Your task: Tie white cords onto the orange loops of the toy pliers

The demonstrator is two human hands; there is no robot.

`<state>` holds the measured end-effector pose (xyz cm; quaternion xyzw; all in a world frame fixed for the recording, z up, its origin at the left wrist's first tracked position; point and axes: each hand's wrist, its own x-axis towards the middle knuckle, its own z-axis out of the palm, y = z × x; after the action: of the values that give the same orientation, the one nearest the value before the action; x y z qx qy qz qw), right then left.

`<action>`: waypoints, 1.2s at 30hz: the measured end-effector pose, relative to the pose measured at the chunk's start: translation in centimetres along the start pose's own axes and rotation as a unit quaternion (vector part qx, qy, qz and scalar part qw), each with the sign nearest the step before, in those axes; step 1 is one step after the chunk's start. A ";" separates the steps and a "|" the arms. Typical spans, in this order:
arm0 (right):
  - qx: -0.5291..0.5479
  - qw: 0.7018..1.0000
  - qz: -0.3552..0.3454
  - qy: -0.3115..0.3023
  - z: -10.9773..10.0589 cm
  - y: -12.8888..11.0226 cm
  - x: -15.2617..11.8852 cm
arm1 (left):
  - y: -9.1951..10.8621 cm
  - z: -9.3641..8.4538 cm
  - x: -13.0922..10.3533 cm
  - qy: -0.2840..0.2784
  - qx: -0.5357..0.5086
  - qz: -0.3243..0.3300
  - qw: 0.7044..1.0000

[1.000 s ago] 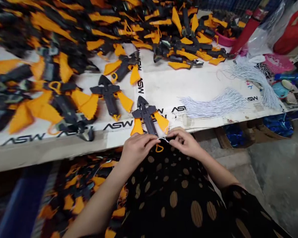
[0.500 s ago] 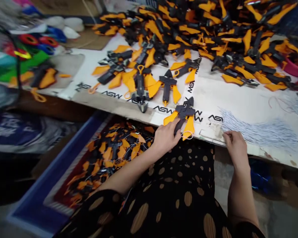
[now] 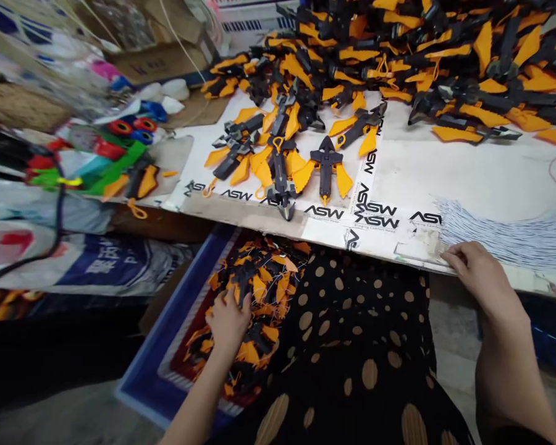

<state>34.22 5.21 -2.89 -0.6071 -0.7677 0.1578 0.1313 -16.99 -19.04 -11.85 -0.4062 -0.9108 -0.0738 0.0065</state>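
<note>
My left hand is over the blue crate, fingers apart. At its fingertips is a dark grey and orange winged toy, lying on a heap of similar toys with thin white strings among them. My right hand is at the table's front edge, thumb and forefinger pressed together beside the left end of a bundle of white strings. Whatever is in that pinch is too small to make out. On the table left of it lies a winged toy, nose pointing away from me.
A large pile of black and orange toys covers the back of the table. Several more lie nearer the front. Coloured plastic parts and a cardboard box are at the left. A dark cable hangs at the far left.
My left hand has moved from the table down left to the crate, and the looped toy it held is gone from the table edge. The right hand stays by the strings. The view has shifted left.
</note>
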 end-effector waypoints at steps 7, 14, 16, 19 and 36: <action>-0.065 0.997 0.028 0.024 -0.9 -3.6 -0.3 | 18.3 -2.8 7.7 0.118 -0.215 0.275 0.930; 0.120 0.988 -0.070 0.067 0.3 -6.1 -2.7 | 29.7 -4.1 13.4 0.052 -0.191 0.247 0.949; 0.150 0.981 -0.106 0.067 0.8 -6.6 -3.3 | 30.0 -4.5 12.8 0.070 -0.224 0.245 0.940; 0.183 0.969 -0.138 0.095 1.3 -7.4 -3.4 | 29.6 -5.6 10.0 0.099 -0.313 0.230 0.916; 0.225 0.955 -0.189 0.051 4.6 -12.2 -3.3 | 25.5 -3.1 -2.7 -0.306 -0.539 0.177 0.764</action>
<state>22.27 -0.98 -2.24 -0.4129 -0.8054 0.2673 0.3307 3.50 -4.68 -5.67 -0.4975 -0.5867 -0.4222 -0.4797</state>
